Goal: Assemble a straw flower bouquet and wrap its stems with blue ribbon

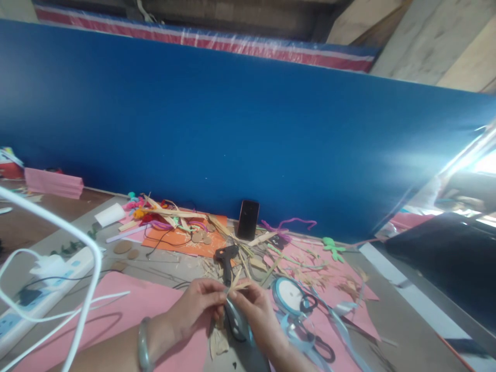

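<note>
At the near edge of the desk [391, 320], over a sheet of pink paper [127, 305], the left hand [201, 306] and the right hand [254, 310] meet around a small bundle of dried leaf strips [238, 283]. The fingers [217, 296] of both hands are pinched shut on the bundle's lower end, and its pale tips fan upward. A grey bangle [144, 345] sits on the left wrist. Just behind the bundle lies a black glue gun [227, 257], amid loose straw scraps, and a dark tool [234, 323] lies beneath the right hand; what kind, I cannot tell. Close to the right are a ribbon spool [289, 295] with pale blue ribbon trailing off it and black-handled scissors [315, 345]. Farther back, an orange sheet [182, 242] carries more strips and pipe cleaners, a dark phone [248, 219] leans upright on the blue board [232, 129], and a green felt figure [333, 248] lies to the right. To the left, a white power strip [36, 302] lies along the desk, and a thick white cable [77, 243] loops across the foreground near the left forearm.
</note>
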`<state>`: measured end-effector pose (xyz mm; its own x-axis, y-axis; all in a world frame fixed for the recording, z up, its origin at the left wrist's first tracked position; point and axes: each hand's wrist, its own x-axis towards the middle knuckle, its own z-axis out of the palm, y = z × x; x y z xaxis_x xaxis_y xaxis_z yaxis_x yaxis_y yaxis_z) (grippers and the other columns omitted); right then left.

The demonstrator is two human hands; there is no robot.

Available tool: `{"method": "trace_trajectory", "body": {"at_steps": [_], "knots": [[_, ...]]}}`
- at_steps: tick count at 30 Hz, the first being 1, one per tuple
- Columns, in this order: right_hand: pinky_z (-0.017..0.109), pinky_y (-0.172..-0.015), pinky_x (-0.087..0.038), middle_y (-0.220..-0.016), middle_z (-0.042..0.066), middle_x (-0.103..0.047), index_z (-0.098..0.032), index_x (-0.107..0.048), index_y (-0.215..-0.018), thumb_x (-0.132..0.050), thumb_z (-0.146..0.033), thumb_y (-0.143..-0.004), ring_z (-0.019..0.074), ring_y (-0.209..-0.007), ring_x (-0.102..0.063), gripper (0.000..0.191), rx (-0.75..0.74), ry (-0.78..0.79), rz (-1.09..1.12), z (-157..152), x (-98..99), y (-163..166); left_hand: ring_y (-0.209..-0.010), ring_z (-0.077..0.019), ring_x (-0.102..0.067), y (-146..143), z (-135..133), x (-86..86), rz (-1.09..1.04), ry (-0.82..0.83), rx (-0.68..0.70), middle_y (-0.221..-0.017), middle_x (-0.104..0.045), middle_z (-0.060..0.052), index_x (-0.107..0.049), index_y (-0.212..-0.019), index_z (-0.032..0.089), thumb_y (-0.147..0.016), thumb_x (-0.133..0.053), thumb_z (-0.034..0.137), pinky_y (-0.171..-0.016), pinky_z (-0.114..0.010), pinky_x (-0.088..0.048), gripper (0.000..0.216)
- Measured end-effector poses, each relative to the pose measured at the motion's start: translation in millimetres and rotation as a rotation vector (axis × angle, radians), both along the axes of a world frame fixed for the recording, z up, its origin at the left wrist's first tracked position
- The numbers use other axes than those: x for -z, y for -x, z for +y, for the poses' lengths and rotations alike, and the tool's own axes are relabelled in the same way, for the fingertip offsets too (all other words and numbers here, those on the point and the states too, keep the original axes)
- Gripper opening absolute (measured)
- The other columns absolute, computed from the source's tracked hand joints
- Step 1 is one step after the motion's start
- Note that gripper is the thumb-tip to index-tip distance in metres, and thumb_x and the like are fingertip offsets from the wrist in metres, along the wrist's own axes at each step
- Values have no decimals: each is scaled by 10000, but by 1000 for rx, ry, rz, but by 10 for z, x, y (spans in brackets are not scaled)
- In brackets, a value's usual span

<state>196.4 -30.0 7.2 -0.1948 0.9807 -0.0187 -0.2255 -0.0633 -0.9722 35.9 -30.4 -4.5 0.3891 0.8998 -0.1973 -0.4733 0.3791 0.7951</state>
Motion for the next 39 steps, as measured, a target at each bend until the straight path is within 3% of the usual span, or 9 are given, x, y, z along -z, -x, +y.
{"method": "trace_trajectory", "body": {"at_steps": [6, 17, 24, 28, 32, 34, 37, 39], "knots": [[257, -659, -475, -684, 3, -678, -172, -686, -729, -844, -388, -671, 150, -652, -608, 273, -5, -7, 21, 6, 18, -3, -430, -107, -538, -3, -9, 3, 31, 50, -17, -485, -592, -7, -644, -639, 120, -602, -846, 311, -452, -211, -417, 281], [273, -651, -491, -704, 25, -690, -164, -695, -752, -809, -425, -707, 165, -654, -623, 289, -14, 15, -14, -10, -33, 2, -418, -114, -517, -14, -4, 35, 53, -25, -69, -478, -564, 3, -656, -657, 115, -598, -846, 354, -443, -236, -423, 311], [272, -633, -492, -692, 34, -720, -167, -734, -720, -781, -424, -705, 179, -651, -640, 262, 45, -152, -288, 55, -78, 18, -400, -79, -474, 37, 2, -42, 148, -43, -107, -486, -547, 26, -652, -671, 126, -610, -828, 389, -396, -186, -348, 322], [286, -590, -497, -711, 42, -723, -178, -739, -832, -744, -387, -724, 186, -623, -635, 235, 145, -270, -522, 136, -345, -183, -379, -62, -434, 66, 72, -7, 151, -13, -176, -459, -533, 43, -641, -674, 139, -603, -825, 377, -374, -168, -304, 309], [330, -698, -529, -855, 70, -734, -192, -690, -957, -695, -399, -780, 212, -758, -667, 273, 361, -424, -550, 178, -795, -553, -383, -45, -395, 84, 99, -37, 138, -42, -228, -431, -485, 68, -600, -610, 148, -602, -827, 365, -386, -158, -315, 315], [329, -673, -528, -831, 69, -725, -189, -681, -941, -695, -411, -769, 206, -726, -658, 282, 409, -482, -593, 163, -1014, -729, -408, -43, -407, 93, 94, -68, 130, -65, -245, -446, -495, 66, -604, -617, 142, -597, -833, 371, -406, -150, -330, 325], [285, -565, -478, -745, 39, -698, -193, -687, -881, -637, -395, -802, 170, -609, -607, 223, 328, -495, -885, 103, -1222, -944, -418, -41, -400, 105, 90, -99, 137, -85, -271, -452, -499, 68, -621, -648, 137, -594, -834, 384, -413, -147, -333, 331], [264, -508, -427, -685, 19, -684, -206, -688, -809, -602, -355, -805, 157, -548, -579, 173, 206, -433, -1123, 59, -1244, -1077, -401, -42, -372, 113, 99, -100, 149, -80, -274, -433, -479, 77, -617, -655, 145, -607, -822, 405, -397, -151, -315, 335]]}}
